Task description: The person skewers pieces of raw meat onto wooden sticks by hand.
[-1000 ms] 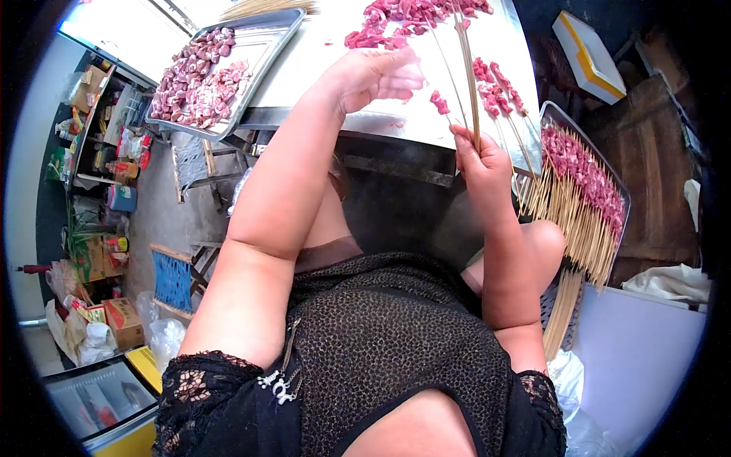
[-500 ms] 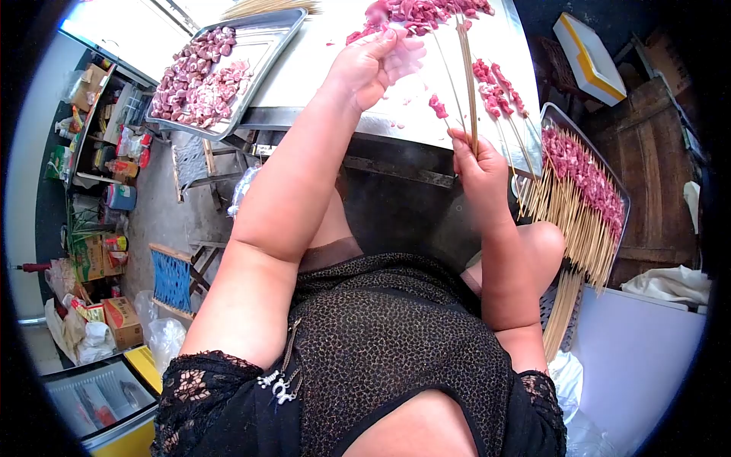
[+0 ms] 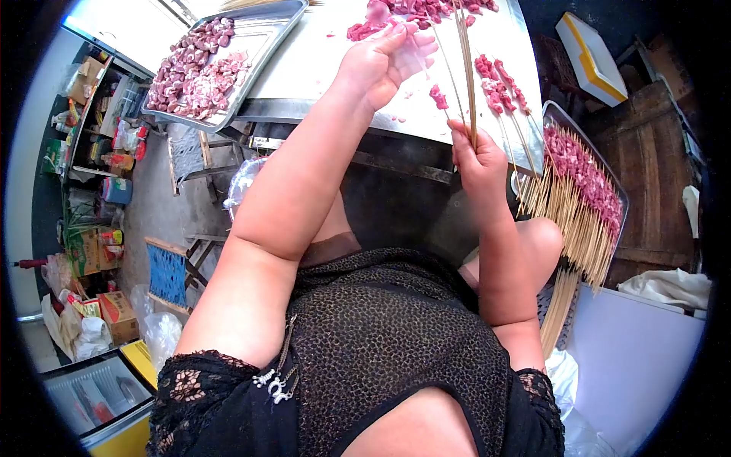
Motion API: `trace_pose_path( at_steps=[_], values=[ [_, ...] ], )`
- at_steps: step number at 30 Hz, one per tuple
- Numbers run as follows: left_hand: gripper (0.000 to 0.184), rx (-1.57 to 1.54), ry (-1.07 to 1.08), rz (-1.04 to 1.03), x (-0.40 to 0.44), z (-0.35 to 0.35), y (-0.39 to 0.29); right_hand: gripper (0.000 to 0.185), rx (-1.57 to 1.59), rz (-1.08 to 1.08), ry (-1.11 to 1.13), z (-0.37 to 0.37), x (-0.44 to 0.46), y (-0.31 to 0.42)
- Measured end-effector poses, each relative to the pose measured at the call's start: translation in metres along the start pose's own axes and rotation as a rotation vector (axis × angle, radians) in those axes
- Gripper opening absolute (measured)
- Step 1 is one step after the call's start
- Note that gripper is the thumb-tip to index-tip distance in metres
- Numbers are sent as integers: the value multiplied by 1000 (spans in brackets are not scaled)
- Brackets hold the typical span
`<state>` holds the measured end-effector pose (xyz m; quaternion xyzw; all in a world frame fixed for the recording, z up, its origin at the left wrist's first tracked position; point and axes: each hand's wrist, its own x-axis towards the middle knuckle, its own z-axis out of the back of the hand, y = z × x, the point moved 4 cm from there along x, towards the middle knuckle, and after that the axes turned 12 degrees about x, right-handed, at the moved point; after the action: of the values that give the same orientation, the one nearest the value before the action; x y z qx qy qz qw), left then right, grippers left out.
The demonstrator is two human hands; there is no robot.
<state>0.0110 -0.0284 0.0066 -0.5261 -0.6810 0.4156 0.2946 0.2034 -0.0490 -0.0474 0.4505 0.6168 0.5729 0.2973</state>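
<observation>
My left hand (image 3: 388, 65) is at the near edge of a pile of raw meat pieces (image 3: 442, 9) on the white table, palm turned up. Its fingers are loosely stretched and pale with glare; no piece of meat can be made out in them. My right hand (image 3: 481, 156) is wrapped around a bundle of thin wooden skewers (image 3: 466, 68) standing up from the fist. One skewer leans out to the left with a single meat piece (image 3: 438, 97) on it. To the right, several meat-laden skewers (image 3: 499, 84) lie on the table.
A metal tray (image 3: 263, 61) of dark and pale meat pieces stands at the table's left. At the right, another tray (image 3: 624, 202) holds many loaded skewers. A white foam box (image 3: 586, 61) lies beyond it. A blue-webbed stool (image 3: 167, 274) and stocked shelves (image 3: 95, 145) are on the left.
My left hand has shifted slightly right and down at the meat pile. My right hand stays almost still, with the skewer bundle in it.
</observation>
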Motion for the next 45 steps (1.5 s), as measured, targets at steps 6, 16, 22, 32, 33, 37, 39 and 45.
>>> trace_pose_path(
  at_steps=[6,16,22,32,33,37,39,45],
  values=[
    [25,13,34,-2,-2,-2,-1,18,14,-34,-12,3,1,3],
    [24,146,94,-17,-6,-11,5,21,119,-79,8,-1,2,6],
    [25,138,48,29,-5,-17,25,21,216,-136,-32,1,12,11],
    [23,-152,-111,-26,-1,-21,21,21,-104,-57,76,-6,-4,2],
    [23,-127,-152,17,-1,-23,24,21,-106,-60,90,-9,-5,2],
    [29,39,-79,-30,-6,-30,25,20,66,-140,44,-16,-13,1],
    [40,207,-94,3,-9,-32,21,21,85,-150,17,-13,-13,-3],
    [43,900,40,-136,8,22,-21,22,215,-107,-65,12,-6,6]
  ],
)
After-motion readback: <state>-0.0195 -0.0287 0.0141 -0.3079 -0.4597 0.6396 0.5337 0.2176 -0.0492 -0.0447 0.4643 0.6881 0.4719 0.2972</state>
